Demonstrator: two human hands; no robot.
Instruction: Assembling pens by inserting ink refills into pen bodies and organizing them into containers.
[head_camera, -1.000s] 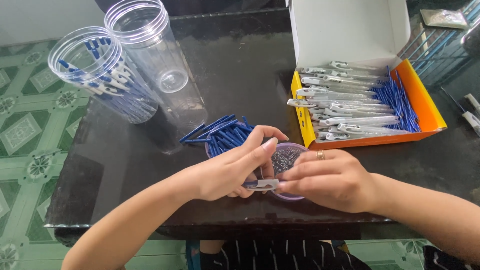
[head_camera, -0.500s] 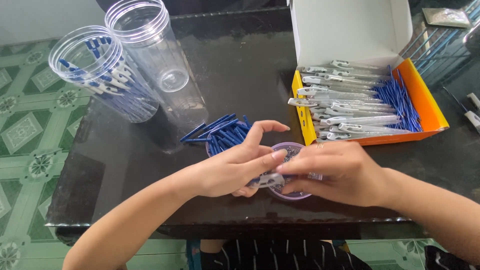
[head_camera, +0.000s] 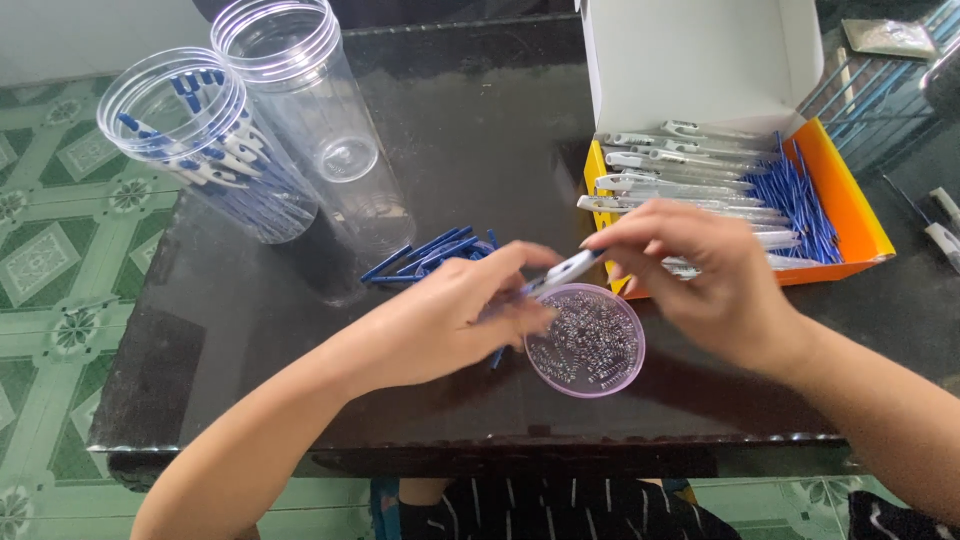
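Both of my hands hold a white pen barrel (head_camera: 560, 272) just above a small round purple dish (head_camera: 586, 345) of tiny metal springs. My left hand (head_camera: 450, 320) grips the barrel's lower end with thumb and fingers. My right hand (head_camera: 700, 275) pinches its upper end. A loose pile of blue pen refills (head_camera: 430, 256) lies on the dark table behind my left hand. An open orange and yellow box (head_camera: 855, 215) at the right holds several white pen barrels and more blue refills.
Two tall clear plastic jars stand at the back left: one (head_camera: 200, 145) holds finished white and blue pens, the other (head_camera: 320, 130) looks empty. The dark glass table (head_camera: 480, 140) ends near my body. Green patterned floor tiles (head_camera: 50, 250) show at the left.
Both hands have lifted from the dish, which now shows uncovered, and the white pen barrel has risen with them, held between both hands.
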